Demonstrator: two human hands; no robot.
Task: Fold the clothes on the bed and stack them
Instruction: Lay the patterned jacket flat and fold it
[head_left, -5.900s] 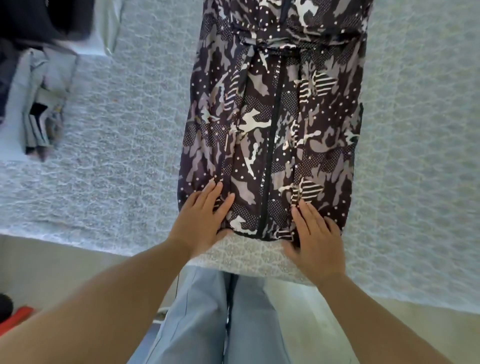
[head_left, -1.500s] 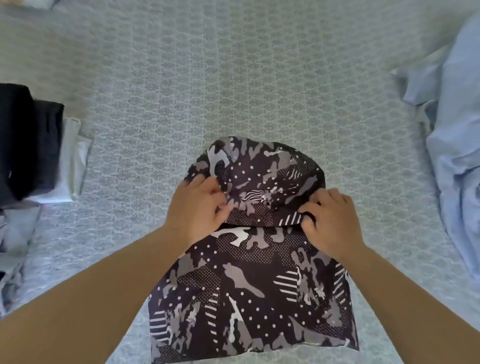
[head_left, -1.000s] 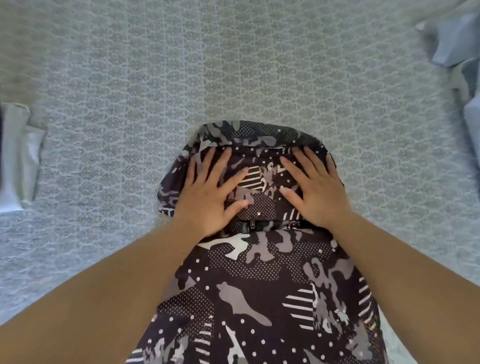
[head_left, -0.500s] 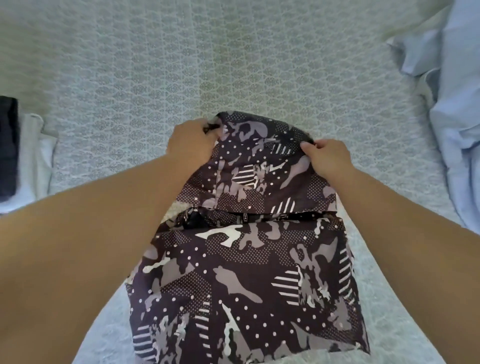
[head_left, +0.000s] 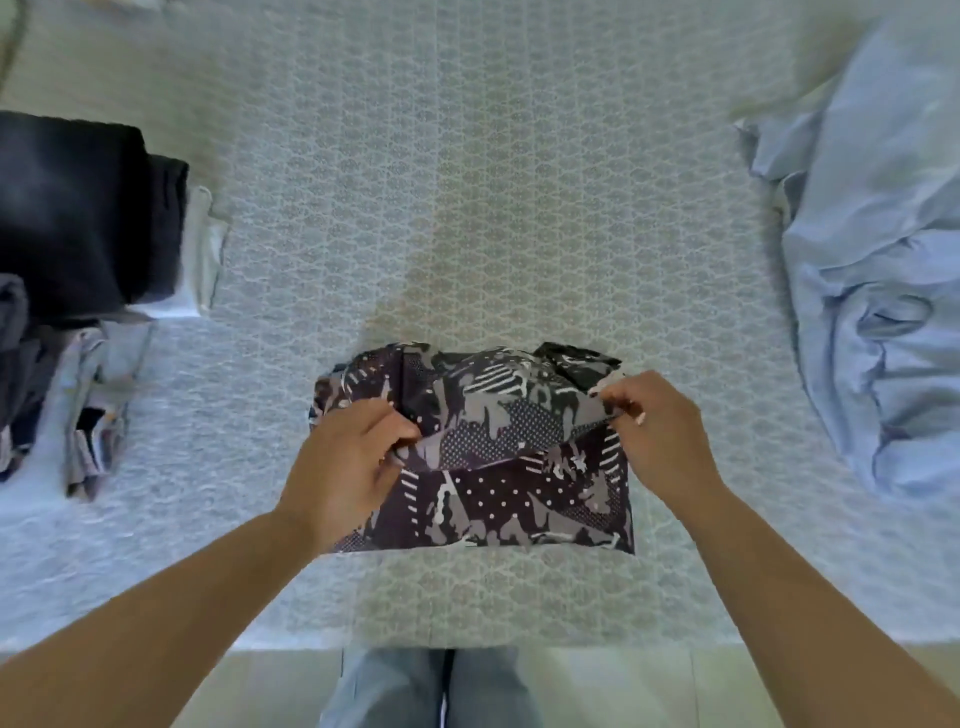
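Where the pale floor (head_left: 597, 686) meets the near edge of the bed (head_left: 493, 182), a person's legs in light blue jeans (head_left: 431, 691) show at the bottom of the view, and both bare forearms reach forward over the patterned grey-white bedcover. Between the hands lies the camouflage-print jacket (head_left: 498, 499), folded into a compact rectangle close to that near edge. Its upper layer is lifted slightly: the left hand (head_left: 345, 462) pinches the folded edge at the left side, and the right hand (head_left: 657, 428) pinches the same edge at the right, fingers curled round the fabric. Farther off, at the left edge, sits a stack of folded clothes (head_left: 78, 223), dark garments on top of white and grey ones. At the right lies a crumpled light blue garment (head_left: 878, 249), well apart from the jacket.
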